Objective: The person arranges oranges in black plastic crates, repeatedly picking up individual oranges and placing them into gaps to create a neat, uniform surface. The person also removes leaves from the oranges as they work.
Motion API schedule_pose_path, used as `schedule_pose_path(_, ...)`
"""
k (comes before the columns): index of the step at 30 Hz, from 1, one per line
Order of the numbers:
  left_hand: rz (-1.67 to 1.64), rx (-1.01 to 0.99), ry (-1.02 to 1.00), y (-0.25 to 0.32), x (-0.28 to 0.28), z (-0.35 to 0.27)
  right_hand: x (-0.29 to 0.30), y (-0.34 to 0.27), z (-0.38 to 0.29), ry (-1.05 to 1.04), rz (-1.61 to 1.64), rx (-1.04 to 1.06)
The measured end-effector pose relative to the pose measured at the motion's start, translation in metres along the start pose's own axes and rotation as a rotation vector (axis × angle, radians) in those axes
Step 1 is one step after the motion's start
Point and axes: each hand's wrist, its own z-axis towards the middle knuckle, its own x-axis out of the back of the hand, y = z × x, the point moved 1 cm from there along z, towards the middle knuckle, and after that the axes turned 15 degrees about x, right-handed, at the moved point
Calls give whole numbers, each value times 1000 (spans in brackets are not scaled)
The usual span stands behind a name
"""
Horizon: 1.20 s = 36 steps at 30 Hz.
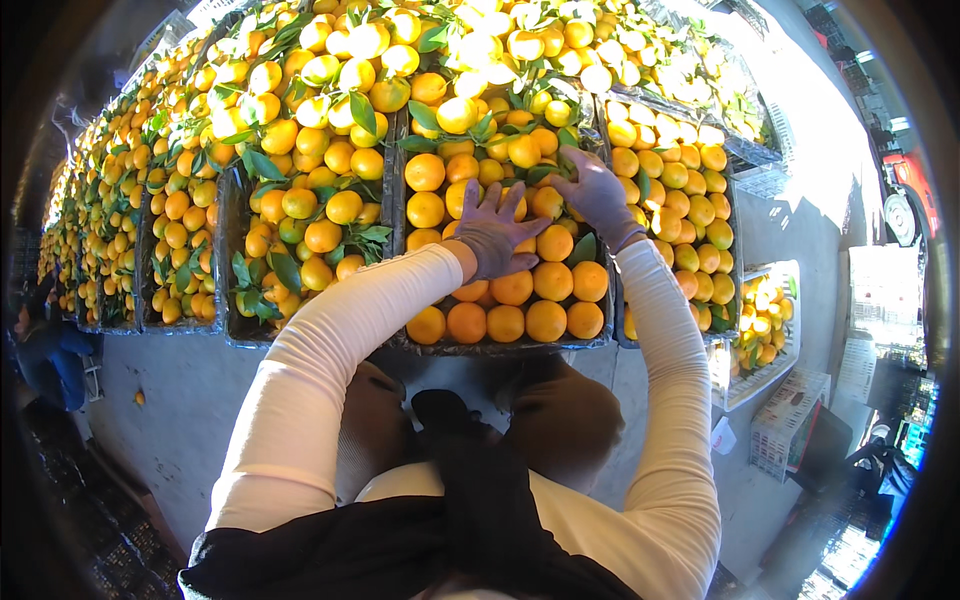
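Note:
My left hand (495, 232), in a thin purple-grey glove, lies palm down with its fingers spread across oranges in the middle crate (510, 348). In a matching glove, my right hand (596, 191) reaches over that crate's right side. Its fingers are bent and apart beside an orange (547, 202) and some green leaves (568, 138); the undersides of the fingertips are hidden. Oranges in the near part of the crate, such as one at the front (505, 323), sit in neat rows. Toward the back, leafy fruit (457, 115) lies less evenly.
A left crate (232, 300) holds loose leafy oranges; a right crate (733, 247) holds rows. Sunlit fruit (367, 41) is heaped behind. A white basket of small oranges (791, 330) and a white crate (780, 427) stand at right. Another person's leg (64, 360) shows far left.

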Motion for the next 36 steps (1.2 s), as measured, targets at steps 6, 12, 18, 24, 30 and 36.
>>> schedule_pose_path(6, 19, 3, -23, 0, -3, 3, -43, -23, 74, -328, 71, -34)
schedule_pose_path(12, -16, -7, 29, -2, -2, 0, 29, -27, 39, -2, 226, 8)
schedule_pose_path(18, 8, 13, 1, 1, 0, 2, 62, -17, -77, -66, 223, -69)
schedule_pose_path(24, 34, 5, -23, 2, 4, 1, 47, -11, -97, -29, -246, 131)
schedule_pose_path(30, 28, 7, -16, 2, 2, 0, 45, -36, -93, -150, -426, 89)
schedule_pose_path(36, 0, -3, -6, 1, 0, 1, 34, -38, -5, -267, -229, 468)
